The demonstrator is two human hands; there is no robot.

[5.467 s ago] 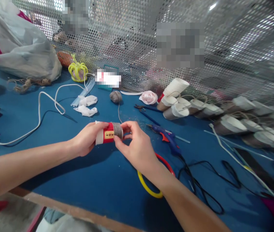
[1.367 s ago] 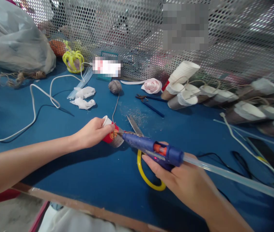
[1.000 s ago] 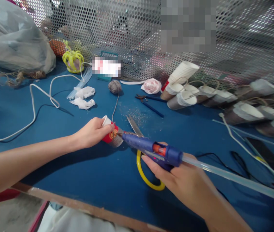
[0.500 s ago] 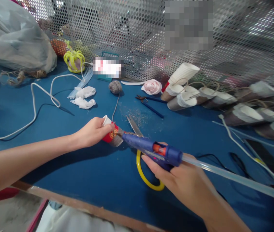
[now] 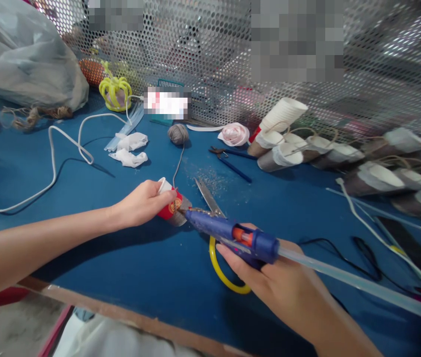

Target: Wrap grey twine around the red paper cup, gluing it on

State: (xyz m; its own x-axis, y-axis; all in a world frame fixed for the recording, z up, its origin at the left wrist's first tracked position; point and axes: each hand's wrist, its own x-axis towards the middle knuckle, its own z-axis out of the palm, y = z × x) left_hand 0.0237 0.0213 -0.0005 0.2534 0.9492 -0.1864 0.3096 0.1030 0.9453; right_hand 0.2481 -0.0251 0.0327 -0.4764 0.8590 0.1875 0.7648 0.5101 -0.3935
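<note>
My left hand (image 5: pixel 145 204) is closed around a paper cup (image 5: pixel 167 207), red with a gold emblem and tilted on its side, its white rim toward the upper left. Grey yarn covers the cup's lower end, and a strand runs from it to a grey yarn ball (image 5: pixel 178 134). In my right hand (image 5: pixel 270 272) is a blue hot glue gun (image 5: pixel 228 229) with a long clear glue stick in its back. The gun's nozzle is at the cup's yarn-covered part; whether it touches I cannot tell. Under the gun lie yellow-handled scissors (image 5: pixel 215 263), partly hidden.
Blue-handled pliers (image 5: pixel 232 161) and a pink fabric rose (image 5: pixel 233 134) lie beyond the scissors. Several wrapped cups with twine handles (image 5: pixel 280 154) stand at right. A white cable (image 5: pixel 52 148) winds across the left. Perforated metal mesh (image 5: pixel 210 59) closes off the back.
The glue gun's nozzle has shifted slightly left and down along the cup. My left hand and the cup stay nearly in place.
</note>
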